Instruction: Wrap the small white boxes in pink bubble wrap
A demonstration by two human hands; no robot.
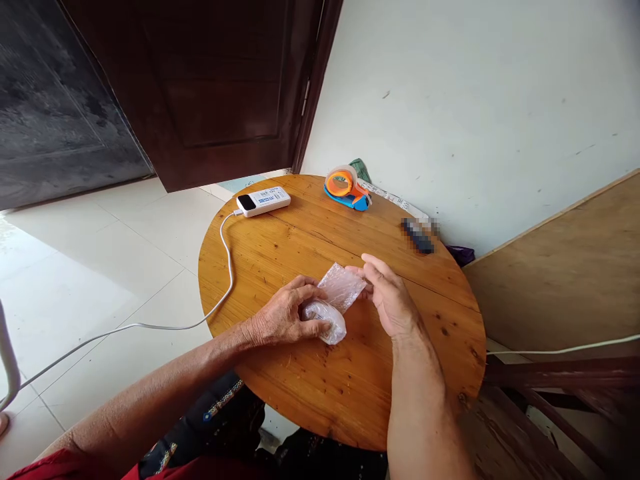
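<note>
A small bundle in clear bubble wrap lies on the round wooden table. My left hand curls around its left side, thumb in front and fingers over the back, and grips it. From the bundle a loose flap of the bubble wrap extends toward the back right. Beside that flap's right edge is my right hand, its fingers stretched out and apart, some fingertips at the flap's corner. What the wrap encloses cannot be made out.
At the table's back left is a white power bank with a white cable running off the left edge. An orange and blue tape dispenser stands at the back. A dark, pixelated object lies at the right, near the wall.
</note>
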